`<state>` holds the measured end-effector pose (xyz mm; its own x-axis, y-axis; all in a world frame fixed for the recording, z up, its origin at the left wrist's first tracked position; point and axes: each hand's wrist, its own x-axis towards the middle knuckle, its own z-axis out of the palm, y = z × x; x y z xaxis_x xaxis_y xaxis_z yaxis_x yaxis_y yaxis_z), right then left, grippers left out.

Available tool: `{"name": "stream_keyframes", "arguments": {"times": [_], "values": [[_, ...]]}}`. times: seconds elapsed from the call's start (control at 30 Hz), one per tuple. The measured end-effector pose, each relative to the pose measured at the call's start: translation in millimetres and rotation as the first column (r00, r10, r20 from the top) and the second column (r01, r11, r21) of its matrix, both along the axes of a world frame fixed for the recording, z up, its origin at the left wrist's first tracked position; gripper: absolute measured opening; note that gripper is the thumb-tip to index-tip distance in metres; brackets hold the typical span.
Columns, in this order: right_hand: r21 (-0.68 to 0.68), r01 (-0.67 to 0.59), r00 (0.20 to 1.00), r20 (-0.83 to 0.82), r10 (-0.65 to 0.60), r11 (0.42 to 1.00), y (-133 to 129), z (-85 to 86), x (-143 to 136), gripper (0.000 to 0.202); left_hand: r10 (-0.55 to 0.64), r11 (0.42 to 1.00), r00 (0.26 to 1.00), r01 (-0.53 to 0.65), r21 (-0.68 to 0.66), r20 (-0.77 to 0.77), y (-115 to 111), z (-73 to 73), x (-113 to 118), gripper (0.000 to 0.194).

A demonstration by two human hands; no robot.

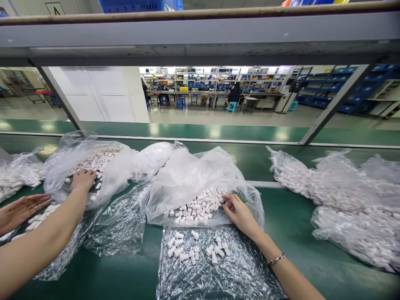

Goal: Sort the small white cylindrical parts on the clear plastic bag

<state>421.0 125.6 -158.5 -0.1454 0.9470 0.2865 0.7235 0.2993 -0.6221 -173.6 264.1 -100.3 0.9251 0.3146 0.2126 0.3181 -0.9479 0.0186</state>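
Note:
My right hand (239, 211), with a chain bracelet (276, 259) on the wrist, reaches to the mouth of a clear plastic bag (203, 166). Its fingers are bent, thumb and fingertips apart, at the right edge of a heap of small white plastic fittings (200, 205). I cannot make out any fitting held between them. In front of the bag, several loose fittings (179, 245) lie in two groups on a shiny, crinkled plastic sheet (193, 283). My left hand is not in view.
At the left, a co-worker's hand (83, 180) is in another bag (115, 171) of fittings; their other hand (21, 211) hovers over loose pieces. Filled bags (346, 196) lie at the right on the green bench (287, 233). A grey shelf beam (200, 31) crosses overhead.

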Motion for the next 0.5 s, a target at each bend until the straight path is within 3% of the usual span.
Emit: {"name": "stream_keyframes", "arguments": {"times": [0.13, 0.27, 0.4, 0.5], "values": [[-0.006, 0.0, 1.0, 0.016, 0.0, 1.0, 0, 0.0, 0, 0.028, 0.082, 0.99, 0.981, -0.101, 0.101, 0.176, 5, -9.9, -5, 0.055], [-0.004, 0.007, 1.0, 0.02, -0.007, 1.0, 0, -0.6, 1, 0.029, 0.097, 0.983, 0.951, -0.137, 0.121, 0.293, 1, -7.8, 0, 0.064], [0.0, 0.016, 1.0, 0.023, -0.016, 1.0, 1, -0.2, 0, 0.029, 0.058, 0.993, 0.963, -0.083, 0.083, 0.262, -8, 3.0, 14, 0.061], [0.006, 0.016, 1.0, 0.008, -0.016, 1.0, 1, 1.7, -3, 0.029, -0.017, 1.0, 0.989, 0.016, 0.012, 0.144, -14, 20.6, 32, 0.055]]}}
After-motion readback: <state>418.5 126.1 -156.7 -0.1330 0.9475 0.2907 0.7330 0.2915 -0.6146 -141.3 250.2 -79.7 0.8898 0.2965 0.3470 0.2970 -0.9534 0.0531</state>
